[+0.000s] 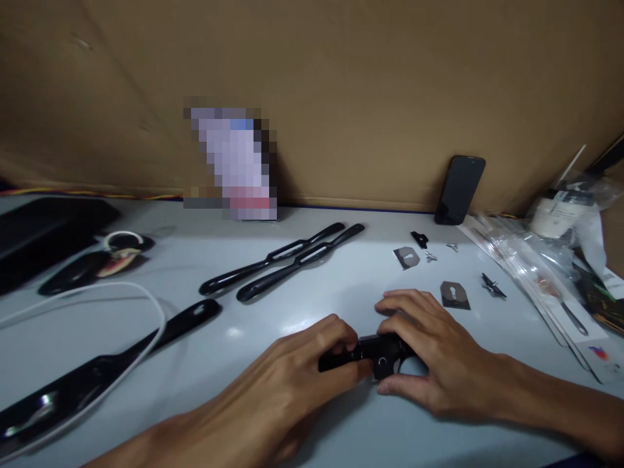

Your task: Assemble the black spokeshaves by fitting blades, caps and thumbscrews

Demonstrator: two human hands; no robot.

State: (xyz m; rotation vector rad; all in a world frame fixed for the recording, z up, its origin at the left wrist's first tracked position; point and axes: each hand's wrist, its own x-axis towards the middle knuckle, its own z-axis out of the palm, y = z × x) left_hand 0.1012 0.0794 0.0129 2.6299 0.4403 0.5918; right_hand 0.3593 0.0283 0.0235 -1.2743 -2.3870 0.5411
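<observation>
In the head view, a black spokeshave lies low over the table between my hands. My left hand is closed round its left handle, thumb along the near side. Curled about the right end is my right hand, its thumb near the body and its index finger raised off it; the right handle is mostly hidden. Beyond them lie two slotted metal blades, a black cap piece, small silver thumbscrews and a dark piece with a screw.
Two bare black spokeshave bodies lie side by side. At left, a white cable crosses another black-handled tool, near keys. A phone leans on the cardboard wall. Packaged items and a cup stand right.
</observation>
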